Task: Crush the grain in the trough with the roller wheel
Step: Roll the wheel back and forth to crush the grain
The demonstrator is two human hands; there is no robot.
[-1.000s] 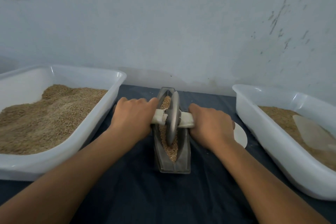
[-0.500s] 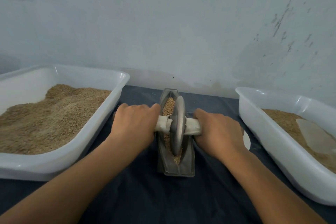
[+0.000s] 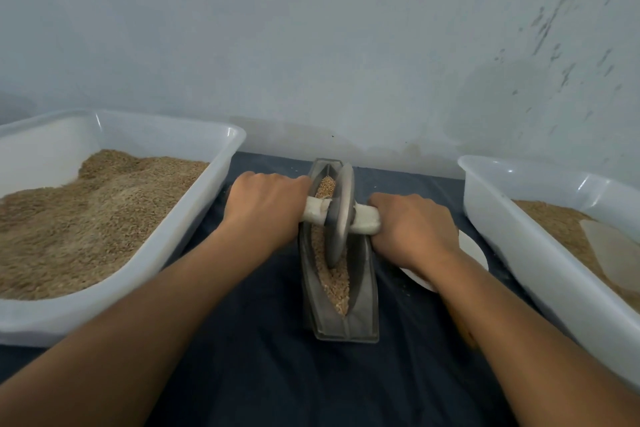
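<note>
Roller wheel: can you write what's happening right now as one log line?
step: crushing | left hand: grips handle | right hand: grips handle | roller wheel: upright in trough | grain: in trough

1. The roller wheel (image 3: 338, 215) hides the grain (image 3: 334, 279) beneath its lower rim, in the middle of the trough (image 3: 362, 317).
2. The left hand (image 3: 265, 210) and right hand (image 3: 414, 230) cover the handle (image 3: 365, 221) ends either side of the wheel.
3. Right of the trough, a white plate (image 3: 474, 250) lies mostly under the right wrist.
4. Left of the trough, the left tub (image 3: 221, 163) is cut by the picture's edge; the right tub (image 3: 491, 215) likewise.
</note>
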